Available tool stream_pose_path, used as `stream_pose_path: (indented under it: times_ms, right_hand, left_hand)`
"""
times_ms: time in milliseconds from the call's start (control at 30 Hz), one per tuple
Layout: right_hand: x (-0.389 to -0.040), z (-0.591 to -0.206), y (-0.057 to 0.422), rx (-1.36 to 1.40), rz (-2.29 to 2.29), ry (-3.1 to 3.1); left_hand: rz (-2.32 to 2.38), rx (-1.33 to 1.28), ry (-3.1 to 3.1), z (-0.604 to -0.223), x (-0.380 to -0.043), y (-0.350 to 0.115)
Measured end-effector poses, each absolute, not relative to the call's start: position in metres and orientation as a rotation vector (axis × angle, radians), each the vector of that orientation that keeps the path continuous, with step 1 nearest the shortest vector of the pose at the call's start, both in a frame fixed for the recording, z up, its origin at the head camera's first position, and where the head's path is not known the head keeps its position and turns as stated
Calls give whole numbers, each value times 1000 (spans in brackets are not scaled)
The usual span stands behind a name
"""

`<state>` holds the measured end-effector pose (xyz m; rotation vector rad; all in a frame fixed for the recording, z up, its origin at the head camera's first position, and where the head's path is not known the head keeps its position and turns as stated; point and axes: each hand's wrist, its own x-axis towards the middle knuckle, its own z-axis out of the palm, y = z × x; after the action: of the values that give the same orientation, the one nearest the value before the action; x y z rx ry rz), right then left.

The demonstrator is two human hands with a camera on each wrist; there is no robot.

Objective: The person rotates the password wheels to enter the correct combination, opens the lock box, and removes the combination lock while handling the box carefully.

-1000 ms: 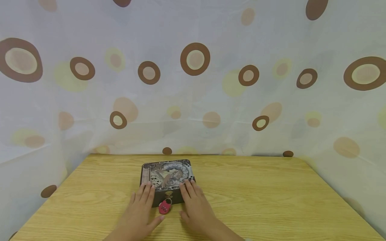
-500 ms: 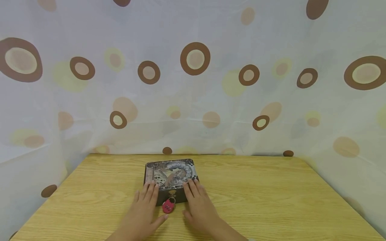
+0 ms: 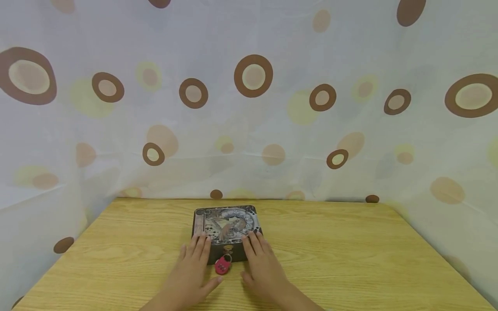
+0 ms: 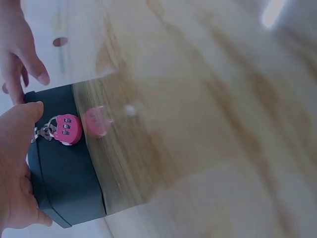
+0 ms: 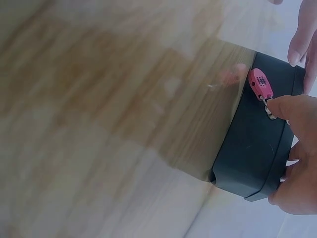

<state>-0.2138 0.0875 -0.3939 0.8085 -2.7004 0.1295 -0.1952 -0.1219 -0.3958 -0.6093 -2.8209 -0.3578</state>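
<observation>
A dark box [image 3: 227, 226] with an illustrated lid stands on the wooden table. From the metal clasp [image 3: 228, 248] on its front hangs a pink combination padlock [image 3: 223, 264], with three number dials visible in the left wrist view. My left hand [image 3: 188, 272] rests its fingertips on the front left of the lid, fingers extended. On the front right of the lid lie the fingers of my right hand [image 3: 266, 270], also extended. Both thumbs are off to the sides of the padlock in the head view. Neither hand grips the padlock.
The wooden table [image 3: 350, 250] has a glossy surface that reflects the padlock in the wrist views. A white curtain [image 3: 272, 125] with brown and yellow circles hangs behind the table and along both sides.
The box has slid to the right across the table with its padlock. Both hands have moved right along with it, their fingers still on the lid's front edge.
</observation>
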Motion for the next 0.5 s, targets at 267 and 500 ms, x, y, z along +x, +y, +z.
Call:
stream_pose_path:
  times_ms: [267,500]
  right_hand:
    - [-210,-393,95,789,82,-2694]
    - [-210,-396,100,782,107,-2681]
  left_hand:
    - [-326,-655,-2791,-399,-199,-115]
    - [-330,-670,-2809,-398,-199,-110]
